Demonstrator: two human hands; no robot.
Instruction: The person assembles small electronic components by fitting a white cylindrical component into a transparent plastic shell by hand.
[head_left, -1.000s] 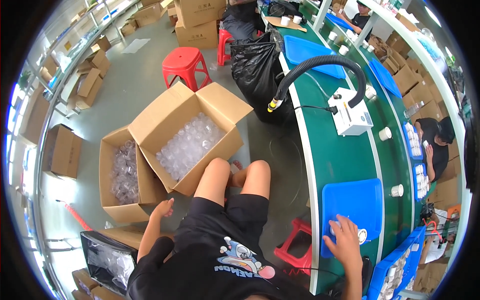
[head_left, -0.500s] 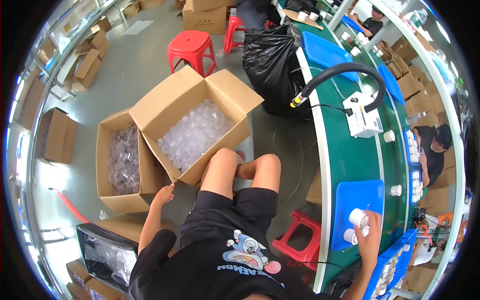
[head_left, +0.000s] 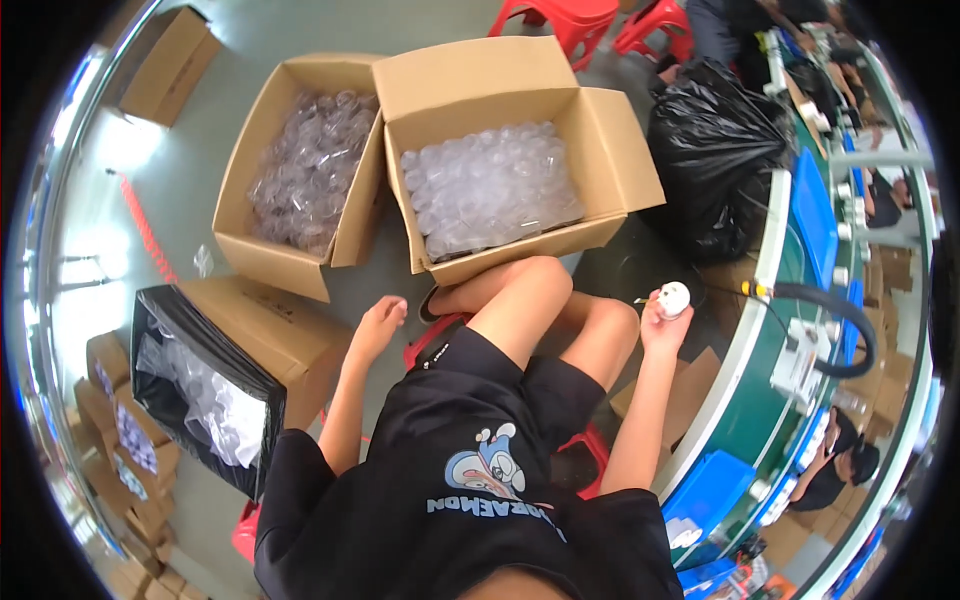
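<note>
Right hand [head_left: 665,322] grips a small white round part [head_left: 674,297], raised above the right knee, just left of the green desk [head_left: 775,390]. Left hand [head_left: 378,322] is released, empty, hanging near the open box [head_left: 500,150] of clear pieces. Judgement: one part in hand, not yet placed; both boxes remain full.

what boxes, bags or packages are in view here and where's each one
Open cardboard box ahead of the knees: brown, full of clear plastic pieces.
Second open carton to its left: brown, clear pieces inside.
Black-lined box by the left hand: clear bags inside.
Black rubbish bag beside the green conveyor.
Right hand holds a small white round piece.
</note>
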